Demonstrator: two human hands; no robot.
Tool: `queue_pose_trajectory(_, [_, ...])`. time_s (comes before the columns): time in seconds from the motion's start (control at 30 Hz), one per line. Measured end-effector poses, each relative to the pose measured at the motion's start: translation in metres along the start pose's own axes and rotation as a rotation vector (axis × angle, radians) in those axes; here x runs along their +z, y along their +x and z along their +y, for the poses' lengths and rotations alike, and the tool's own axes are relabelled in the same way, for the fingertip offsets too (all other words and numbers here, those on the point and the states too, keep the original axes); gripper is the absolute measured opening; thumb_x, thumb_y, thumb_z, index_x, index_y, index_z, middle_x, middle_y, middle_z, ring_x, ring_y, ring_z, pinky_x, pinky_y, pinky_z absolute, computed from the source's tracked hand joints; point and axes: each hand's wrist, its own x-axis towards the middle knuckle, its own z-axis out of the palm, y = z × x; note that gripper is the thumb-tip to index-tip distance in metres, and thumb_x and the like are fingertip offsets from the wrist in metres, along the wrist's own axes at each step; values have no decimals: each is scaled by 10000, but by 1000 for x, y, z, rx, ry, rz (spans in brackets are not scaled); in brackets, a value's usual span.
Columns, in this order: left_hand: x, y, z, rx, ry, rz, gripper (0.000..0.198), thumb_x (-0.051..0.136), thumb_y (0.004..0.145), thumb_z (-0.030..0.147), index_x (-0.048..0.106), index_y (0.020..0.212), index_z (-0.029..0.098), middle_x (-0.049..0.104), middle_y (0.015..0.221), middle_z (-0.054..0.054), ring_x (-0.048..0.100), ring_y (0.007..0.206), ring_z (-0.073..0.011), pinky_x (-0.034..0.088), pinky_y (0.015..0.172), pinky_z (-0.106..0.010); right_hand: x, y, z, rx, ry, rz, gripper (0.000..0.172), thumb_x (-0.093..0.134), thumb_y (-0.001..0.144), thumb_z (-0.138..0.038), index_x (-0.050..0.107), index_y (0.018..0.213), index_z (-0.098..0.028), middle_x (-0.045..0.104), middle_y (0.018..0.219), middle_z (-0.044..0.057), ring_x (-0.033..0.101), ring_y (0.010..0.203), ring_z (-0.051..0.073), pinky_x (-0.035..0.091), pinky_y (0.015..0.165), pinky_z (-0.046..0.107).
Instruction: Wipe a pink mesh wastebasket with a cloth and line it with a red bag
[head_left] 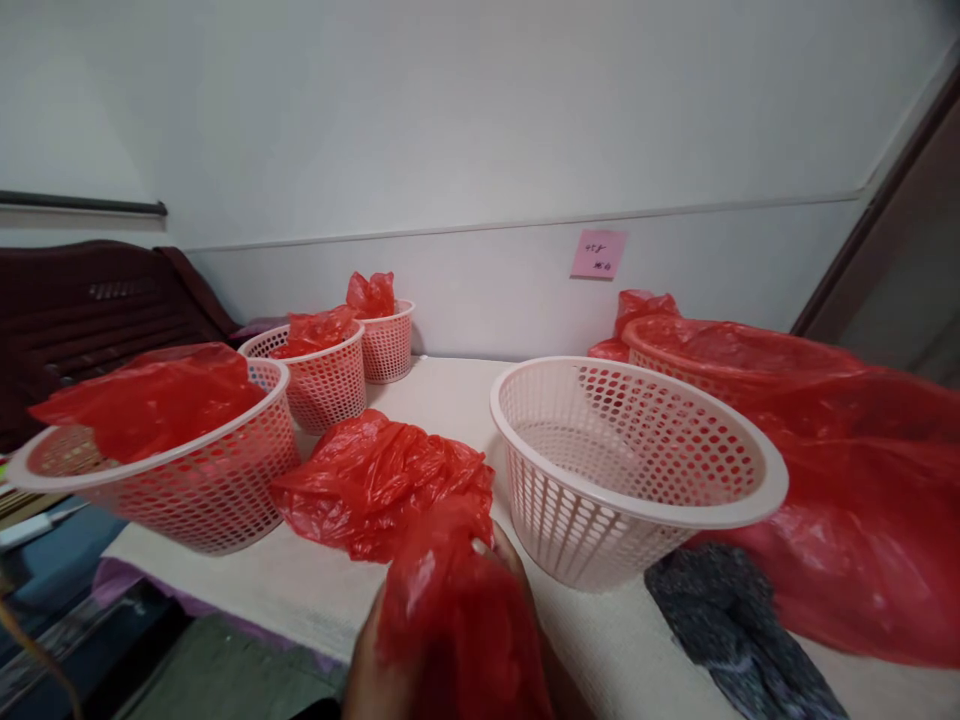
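A crumpled red plastic bag (pixel 450 590) is bunched between my two hands at the bottom middle of the head view. On its left side my left hand (pixel 375 645) is closed around the bag, with most of its fingers hidden by the film. My right hand (pixel 511 560) grips the bag from the right, thumb tip showing near the top. Just beyond lies another crumpled red plastic bag (pixel 382 475) on the white-covered table. To the right stands a white perforated plastic basket (pixel 570 500) with nothing seen inside it.
Three baskets holding red bags stand at left: a near one (pixel 217 490), a middle one (pixel 330 385) and a far one (pixel 390 345). A large red-bagged basket (pixel 840 480) and a dark grey cloth (pixel 739 630) lie right. A pink note (pixel 598 254) hangs on the wall.
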Motion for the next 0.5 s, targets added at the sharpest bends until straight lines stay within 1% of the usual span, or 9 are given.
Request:
queue_pose_trajectory(0.07, [-13, 12, 13, 70, 64, 35, 455, 696, 716, 467, 626, 1107, 246, 732, 1067, -76, 679, 1005, -306, 571, 856, -425, -2, 2, -5, 11, -57, 61, 392, 640, 796, -401, 604, 1139, -216, 711, 1002, 63, 671, 880, 228, 527, 781, 342])
queue_pose_trajectory(0.13, [-21, 33, 25, 174, 202, 71, 436, 649, 747, 388, 571, 1125, 183, 711, 1075, -95, 680, 976, -275, 553, 879, -407, -6, 6, -5, -16, -160, 131, 420, 620, 809, -407, 587, 1179, -211, 690, 1142, 89, 658, 1004, 248, 522, 859, 360])
queue_pose_trajectory(0.17, [-21, 47, 30, 238, 289, 93, 410, 597, 778, 369, 552, 1126, 158, 704, 1066, -110, 677, 969, -266, 543, 887, -407, -8, 8, -2, -43, -217, 154, 464, 620, 803, -413, 565, 1216, -208, 660, 1222, 101, 634, 1082, 258, 509, 910, 371])
queue_pose_trajectory(0.23, [-15, 77, 35, 308, 382, 105, 441, 533, 808, 312, 500, 1208, 130, 654, 1180, -147, 631, 1086, -268, 489, 977, -418, -15, 14, 9, -108, -302, 159, 579, 624, 785, -419, 490, 1306, -205, 593, 1335, 114, 577, 1198, 268, 473, 993, 396])
queue_pose_trajectory(0.3, [-4, 105, 35, 338, 446, 93, 576, 523, 785, 208, 414, 1345, 131, 537, 1361, -165, 508, 1270, -280, 389, 1084, -429, -23, 20, 23, -154, -369, 148, 660, 609, 779, -411, 408, 1375, -215, 555, 1380, 119, 548, 1242, 270, 454, 1024, 421])
queue_pose_trajectory(0.33, [2, 116, 32, 343, 487, 83, 659, 526, 758, 154, 372, 1399, 146, 484, 1415, -161, 460, 1315, -289, 355, 1107, -437, -26, 22, 29, -167, -419, 167, 676, 600, 774, -398, 387, 1389, -216, 543, 1391, 122, 536, 1255, 272, 440, 1039, 434])
queue_pose_trajectory(0.37, [7, 126, 28, 338, 530, 72, 720, 527, 730, 111, 357, 1427, 170, 458, 1433, -156, 456, 1315, -305, 348, 1104, -454, -28, 25, 35, -169, -488, 204, 682, 592, 762, -380, 385, 1390, -209, 538, 1394, 129, 526, 1263, 278, 423, 1054, 452])
queue_pose_trajectory(0.43, [14, 141, 19, 291, 601, 56, 716, 529, 719, 89, 408, 1414, 214, 498, 1380, -152, 555, 1190, -332, 401, 1029, -489, -31, 28, 40, -152, -661, 294, 676, 579, 728, -346, 425, 1363, -175, 535, 1388, 151, 506, 1276, 297, 379, 1085, 485])
queue_pose_trajectory(0.5, [18, 151, 6, 198, 638, 73, 530, 507, 800, 175, 495, 1329, 199, 609, 1212, -161, 649, 975, -329, 465, 898, -507, -32, 29, 39, -137, -790, 343, 667, 556, 713, -335, 455, 1343, -141, 538, 1375, 172, 503, 1273, 310, 360, 1094, 507])
